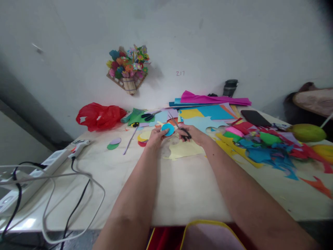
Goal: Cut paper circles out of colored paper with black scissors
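My left hand (pixel 156 136) pinches a round blue paper disc (pixel 168 129) by its left edge, above the middle of the table. Close beside it, my right hand (pixel 191 133) grips a pair of scissors (pixel 185 133) by the black handles. The blades point up and to the left, just past the disc, and look slightly apart. Beneath the hands lies a pale yellow paper scrap (pixel 186 150). Yellow and red paper circles (pixel 142 138) rest left of my left hand, partly covered by it. Farther left, a lilac circle (pixel 115 140) overlaps a green circle (pixel 112 147).
Paper scraps (pixel 273 149) pile up at the right, near a green fruit (pixel 307 132) and a dark phone (pixel 255 118). A red plastic bag (pixel 100 116) and second scissors (pixel 148 116) lie at the back. A power strip (pixel 33 180) with loose cables (pixel 104 194) takes the left edge.
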